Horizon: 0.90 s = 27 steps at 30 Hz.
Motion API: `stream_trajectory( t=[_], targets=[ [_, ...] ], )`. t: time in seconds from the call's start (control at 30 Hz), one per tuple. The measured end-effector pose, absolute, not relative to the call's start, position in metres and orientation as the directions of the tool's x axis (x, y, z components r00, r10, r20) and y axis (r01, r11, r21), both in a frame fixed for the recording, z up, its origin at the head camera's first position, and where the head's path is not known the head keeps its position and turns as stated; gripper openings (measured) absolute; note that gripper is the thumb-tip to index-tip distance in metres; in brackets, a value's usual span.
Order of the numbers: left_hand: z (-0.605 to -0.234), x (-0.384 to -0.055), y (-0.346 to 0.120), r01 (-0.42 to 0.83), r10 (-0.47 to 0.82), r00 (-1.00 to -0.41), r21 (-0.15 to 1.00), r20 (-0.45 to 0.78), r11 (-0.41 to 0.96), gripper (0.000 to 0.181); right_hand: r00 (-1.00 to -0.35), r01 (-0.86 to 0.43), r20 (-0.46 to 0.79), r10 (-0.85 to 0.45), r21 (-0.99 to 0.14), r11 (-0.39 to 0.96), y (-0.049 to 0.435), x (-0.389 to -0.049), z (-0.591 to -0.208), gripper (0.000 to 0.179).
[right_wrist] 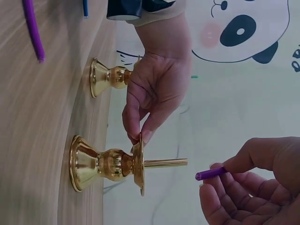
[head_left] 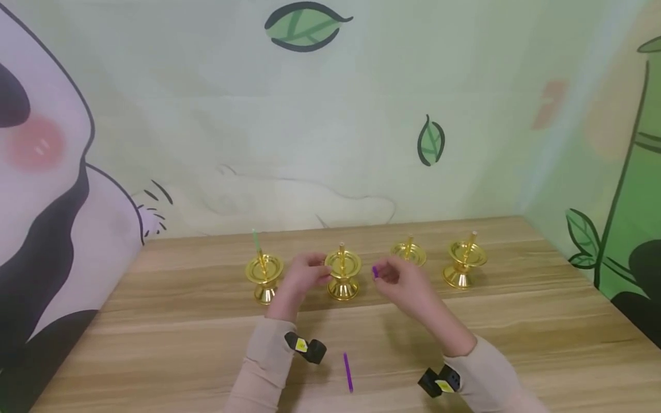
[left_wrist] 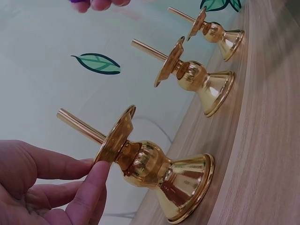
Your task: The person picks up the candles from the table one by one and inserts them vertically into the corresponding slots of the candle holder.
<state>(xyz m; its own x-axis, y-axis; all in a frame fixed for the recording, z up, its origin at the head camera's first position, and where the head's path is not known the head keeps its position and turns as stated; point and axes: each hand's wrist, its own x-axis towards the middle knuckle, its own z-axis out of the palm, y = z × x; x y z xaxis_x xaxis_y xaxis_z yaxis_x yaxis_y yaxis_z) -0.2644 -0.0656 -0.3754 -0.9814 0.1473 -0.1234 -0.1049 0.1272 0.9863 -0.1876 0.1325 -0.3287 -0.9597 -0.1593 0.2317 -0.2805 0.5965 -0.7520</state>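
The left hand (head_left: 306, 273) pinches the dish rim of a shiny gold metal candlestick (head_left: 343, 289) from its left side, fingertips and thumb close together. The right hand (head_left: 405, 282) pinches a slim purple stick (right_wrist: 211, 173) between thumb and fingers, to the right of that candlestick. The key relation lies between this stick and the thin gold tube (right_wrist: 166, 162) rising from the dish: the tube stands upright, and the stick runs nearly along the same direction, slightly tilted, its free end apart from the tube's tip and to its right. The right hand is nearer the stick, the left nearer the dish. Farther right stand two more gold candlesticks (head_left: 459, 276); to the left, another bears a pale green stick (head_left: 256, 240). A second purple stick (head_left: 348, 373) lies on the wood-grain worktop (head_left: 181, 344), between the forearms.
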Motion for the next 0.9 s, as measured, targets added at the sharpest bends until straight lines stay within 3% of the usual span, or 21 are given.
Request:
stream_trajectory(
  t=[0.9],
  targets=[
    [-0.375,-0.264,-0.067,-0.164,0.122,-0.977,0.98,-0.178,0.117,0.042,-0.932,-0.357,0.351,-0.087,-0.853,0.38,0.104,-0.229,-0.325,0.023]
  ],
)
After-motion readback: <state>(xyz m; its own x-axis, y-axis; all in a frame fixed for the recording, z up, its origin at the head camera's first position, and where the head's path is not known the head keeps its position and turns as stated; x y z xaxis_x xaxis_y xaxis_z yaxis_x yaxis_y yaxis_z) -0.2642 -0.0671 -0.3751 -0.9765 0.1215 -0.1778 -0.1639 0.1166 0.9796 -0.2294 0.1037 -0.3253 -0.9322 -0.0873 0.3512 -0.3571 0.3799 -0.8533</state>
